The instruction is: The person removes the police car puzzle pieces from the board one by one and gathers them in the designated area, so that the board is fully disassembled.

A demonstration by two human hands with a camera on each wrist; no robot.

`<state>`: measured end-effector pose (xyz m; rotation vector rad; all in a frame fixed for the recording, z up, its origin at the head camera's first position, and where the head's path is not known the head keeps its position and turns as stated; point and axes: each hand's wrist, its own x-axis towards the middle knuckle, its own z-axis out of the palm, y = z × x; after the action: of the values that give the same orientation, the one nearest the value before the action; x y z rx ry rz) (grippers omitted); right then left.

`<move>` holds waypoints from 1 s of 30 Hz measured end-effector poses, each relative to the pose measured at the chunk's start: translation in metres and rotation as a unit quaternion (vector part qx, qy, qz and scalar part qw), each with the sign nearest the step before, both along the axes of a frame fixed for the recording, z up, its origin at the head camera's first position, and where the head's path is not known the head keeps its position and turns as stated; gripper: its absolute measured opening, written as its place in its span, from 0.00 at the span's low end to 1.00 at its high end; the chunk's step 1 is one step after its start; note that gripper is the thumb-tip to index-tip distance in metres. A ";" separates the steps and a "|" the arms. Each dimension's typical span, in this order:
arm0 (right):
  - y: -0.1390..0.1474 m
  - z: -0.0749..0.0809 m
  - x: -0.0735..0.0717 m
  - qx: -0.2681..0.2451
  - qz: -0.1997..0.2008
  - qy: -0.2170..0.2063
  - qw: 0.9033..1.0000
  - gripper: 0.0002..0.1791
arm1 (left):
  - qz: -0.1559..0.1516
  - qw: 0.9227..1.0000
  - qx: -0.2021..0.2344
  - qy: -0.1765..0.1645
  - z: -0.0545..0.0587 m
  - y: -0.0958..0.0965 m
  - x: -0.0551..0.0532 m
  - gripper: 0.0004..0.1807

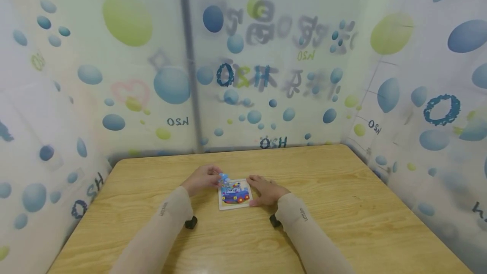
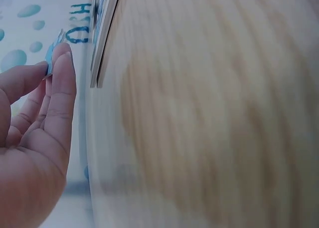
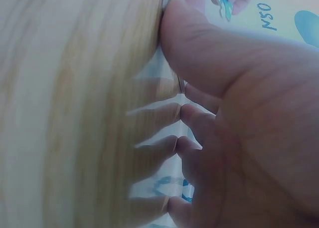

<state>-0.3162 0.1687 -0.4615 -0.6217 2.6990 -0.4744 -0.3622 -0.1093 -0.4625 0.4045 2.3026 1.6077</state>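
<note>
A square jigsaw puzzle with a blue cartoon vehicle and a pale border lies flat on the wooden table. Over its upper left corner, my left hand pinches a small blue puzzle piece between thumb and fingers. The left wrist view shows this piece held up on edge, apart from the board. My right hand rests at the puzzle's right edge, thumb and forefinger touching the border. In the right wrist view its fingertips touch the tabletop, spread apart.
The wooden table extends around the puzzle on every side. Pale curtain-like walls printed with blue and green drops stand close behind the table and at both sides. A black wrist strap mount hangs under the left sleeve, another under the right.
</note>
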 end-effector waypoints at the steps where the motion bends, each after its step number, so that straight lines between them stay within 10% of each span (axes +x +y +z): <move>1: 0.000 0.000 0.000 -0.001 0.000 0.000 1.000 0.48 | 0.002 1.000 0.000 -0.003 0.000 -0.002 0.000 0.12; 30: 0.000 0.002 0.002 -0.010 0.006 0.001 1.000 0.47 | 0.021 0.999 0.033 -0.015 0.001 -0.061 0.012 0.13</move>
<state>-0.3139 0.1685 -0.4595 -0.6430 2.6946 -0.4975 -0.3499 -0.1703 -0.4612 0.3470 2.2563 1.7022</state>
